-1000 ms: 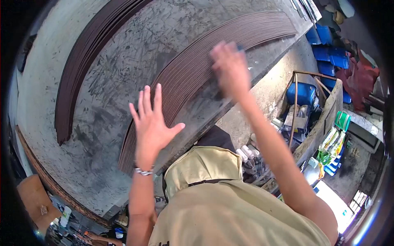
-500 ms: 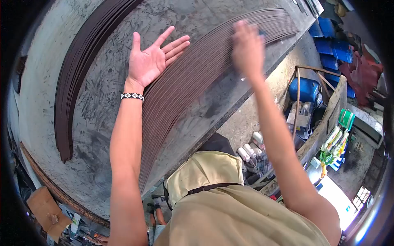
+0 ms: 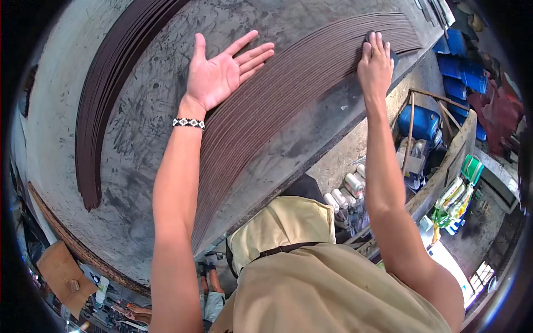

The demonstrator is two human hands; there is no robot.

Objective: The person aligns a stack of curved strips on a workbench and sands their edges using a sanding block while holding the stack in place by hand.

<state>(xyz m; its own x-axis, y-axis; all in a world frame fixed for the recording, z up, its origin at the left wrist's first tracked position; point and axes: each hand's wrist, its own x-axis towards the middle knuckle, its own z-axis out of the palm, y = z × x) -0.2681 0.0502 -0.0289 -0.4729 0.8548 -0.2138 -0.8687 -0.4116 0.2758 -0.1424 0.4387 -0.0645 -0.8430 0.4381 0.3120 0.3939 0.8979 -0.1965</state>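
A wide, curved band of thin brown strips (image 3: 277, 91), laid side by side, lies across the grey worktable (image 3: 150, 111). My left hand (image 3: 216, 80) is open, palm up with fingers spread, and its little-finger side rests along the band's upper edge. Over the band's right part, my right hand (image 3: 376, 69) is palm down on a dark pad-like thing. Only bits of this dark pad (image 3: 393, 60) show beside the fingers; most of it is hidden. Farther left on the table is a second curved bundle of dark brown strips (image 3: 91, 122), with neither hand touching it.
The table's front edge runs diagonally below the band. Beyond it stand white rolls (image 3: 352, 183), a blue container (image 3: 419, 122) and a wooden partition (image 3: 444, 166). At the lower left are a cardboard piece (image 3: 64, 272) and another person's legs (image 3: 214, 286).
My right hand has swept right along the strips toward their far end, and the dark pad now shows beside its fingers. My left hand stays open at the upper edge, slightly farther right in view.
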